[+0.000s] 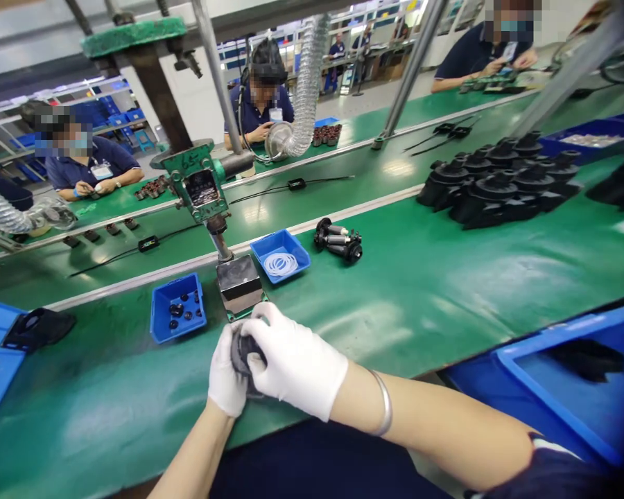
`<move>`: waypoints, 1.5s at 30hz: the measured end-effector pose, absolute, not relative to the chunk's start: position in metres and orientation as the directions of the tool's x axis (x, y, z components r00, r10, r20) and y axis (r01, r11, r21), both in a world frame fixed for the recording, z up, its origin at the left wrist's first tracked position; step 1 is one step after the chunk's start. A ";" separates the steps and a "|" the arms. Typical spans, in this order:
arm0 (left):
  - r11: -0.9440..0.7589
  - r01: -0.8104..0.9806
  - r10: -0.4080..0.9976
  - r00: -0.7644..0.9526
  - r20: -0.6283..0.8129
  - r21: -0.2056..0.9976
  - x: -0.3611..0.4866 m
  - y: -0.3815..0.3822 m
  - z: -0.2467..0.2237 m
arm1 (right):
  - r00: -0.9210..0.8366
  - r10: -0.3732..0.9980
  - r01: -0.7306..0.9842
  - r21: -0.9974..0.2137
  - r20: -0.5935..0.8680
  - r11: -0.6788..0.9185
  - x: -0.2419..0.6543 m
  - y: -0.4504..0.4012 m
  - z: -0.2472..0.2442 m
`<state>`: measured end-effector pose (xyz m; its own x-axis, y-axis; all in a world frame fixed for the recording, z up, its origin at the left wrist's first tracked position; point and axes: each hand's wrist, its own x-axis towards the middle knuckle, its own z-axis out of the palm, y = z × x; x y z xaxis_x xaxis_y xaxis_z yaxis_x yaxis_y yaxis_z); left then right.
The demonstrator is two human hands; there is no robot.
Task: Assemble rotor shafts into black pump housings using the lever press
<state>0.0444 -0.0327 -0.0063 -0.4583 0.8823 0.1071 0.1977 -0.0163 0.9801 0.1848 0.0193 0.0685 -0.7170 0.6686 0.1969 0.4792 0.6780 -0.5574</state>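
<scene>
A dark round part (244,353) is held between my two gloved hands above the green bench, near its front edge. My left hand (227,374) wraps round its left side. The fingers of my right hand (291,357) curl over its top and right side, with the thumb pressed near its opening. Just beyond my hands stands a press with a metal block (239,283) under its ram. A blue tray (159,322) of small black parts is to the left of the block, and another blue tray (301,260) with white rings is to its right.
Small rotor-like parts (338,240) lie right of the ring tray. Many black housings (499,184) stand at the back right. Blue bins (509,353) flank the bench at the right and left. A dark housing (39,329) lies at the left. Several people sit across the bench.
</scene>
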 end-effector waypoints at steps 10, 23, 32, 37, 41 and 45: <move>-0.063 0.055 0.985 -0.160 0.071 0.997 0.032 -0.055 -0.024 | -0.785 0.510 0.125 -0.716 0.353 0.687 0.192 0.043 0.011; -0.189 0.372 0.957 -0.138 0.255 0.909 0.048 -0.049 -0.024 | -0.921 0.384 0.176 -0.807 0.068 0.564 0.181 0.075 0.024; -0.164 0.313 0.959 -0.170 0.226 0.935 0.050 -0.049 -0.023 | -0.977 0.161 -0.002 -0.763 0.140 0.647 0.171 0.088 0.024; -0.186 0.310 0.951 -0.182 0.250 0.932 0.051 -0.050 -0.024 | -0.784 0.563 0.124 -0.821 0.264 0.558 0.213 0.048 0.011; -0.164 0.388 0.952 -0.179 0.249 0.907 0.052 -0.049 -0.028 | -0.439 0.860 0.024 -0.954 0.259 0.299 0.238 0.030 0.002; -0.193 0.390 0.944 -0.177 0.279 0.900 0.055 -0.046 -0.029 | -0.513 0.823 0.059 -0.947 0.243 0.316 0.217 0.035 0.003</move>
